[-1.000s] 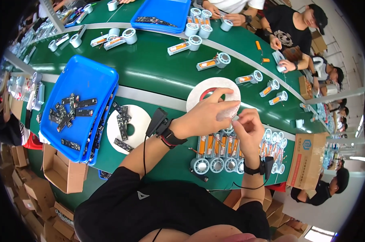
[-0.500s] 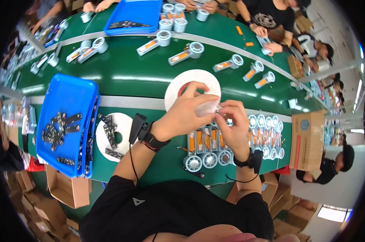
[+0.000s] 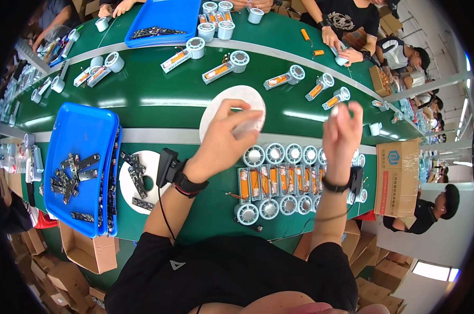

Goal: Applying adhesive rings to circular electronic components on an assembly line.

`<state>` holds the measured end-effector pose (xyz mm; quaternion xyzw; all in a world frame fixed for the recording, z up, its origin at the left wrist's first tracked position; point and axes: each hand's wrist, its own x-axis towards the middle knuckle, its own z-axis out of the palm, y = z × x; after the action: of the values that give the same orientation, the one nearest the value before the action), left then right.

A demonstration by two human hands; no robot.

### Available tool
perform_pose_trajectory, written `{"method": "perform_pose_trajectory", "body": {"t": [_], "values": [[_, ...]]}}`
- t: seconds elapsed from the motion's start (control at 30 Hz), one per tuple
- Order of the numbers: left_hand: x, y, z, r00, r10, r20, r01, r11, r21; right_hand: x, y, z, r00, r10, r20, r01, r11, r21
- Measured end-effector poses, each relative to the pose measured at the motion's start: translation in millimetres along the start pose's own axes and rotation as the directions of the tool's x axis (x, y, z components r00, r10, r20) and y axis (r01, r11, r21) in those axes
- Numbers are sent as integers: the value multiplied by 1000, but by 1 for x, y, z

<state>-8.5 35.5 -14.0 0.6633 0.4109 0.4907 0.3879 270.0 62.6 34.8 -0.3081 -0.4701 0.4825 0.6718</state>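
Observation:
My left hand (image 3: pixel 227 137) is closed in front of a flat white disc (image 3: pixel 211 114), its thumb and fingers curled toward each other. A pale, whitish piece (image 3: pixel 250 124) shows between them, but its kind is unclear. Away to the right, my right hand (image 3: pixel 343 135) is raised over the far row of fan units, its fingers drawn together. Something small and pale may be at its fingertips; blur hides what. Below the hands lie several grey-blue fan units (image 3: pixel 247 213) in rows, orange batteries (image 3: pixel 265 183) and thin wires in their handles.
Stacked blue trays (image 3: pixel 56 172) with black circuit boards (image 3: pixel 72 178) stand at the left, beside another white disc (image 3: pixel 156 167) carrying boards. More fan units (image 3: pixel 239 60) sit on the green belt (image 3: pixel 169 89). A cardboard box (image 3: pixel 397 180) stands right. Co-workers' hands (image 3: pixel 347 49) work across the belt.
My right hand has left my left hand and moved right and up, over the far fan units. The left hand stays by the white disc; the whole view has shifted slightly.

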Motion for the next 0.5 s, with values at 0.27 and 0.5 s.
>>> {"method": "perform_pose_trajectory", "body": {"t": [0.27, 0.5], "values": [[1, 14, -3, 997, 6, 72, -1, 997, -76, 104, 105, -149, 956, 259, -141, -260, 511, -820], [1, 14, -10, 999, -16, 50, 21, 996, -92, 120, 132, -154, 969, 237, -69, -135, 274, -952]]}}
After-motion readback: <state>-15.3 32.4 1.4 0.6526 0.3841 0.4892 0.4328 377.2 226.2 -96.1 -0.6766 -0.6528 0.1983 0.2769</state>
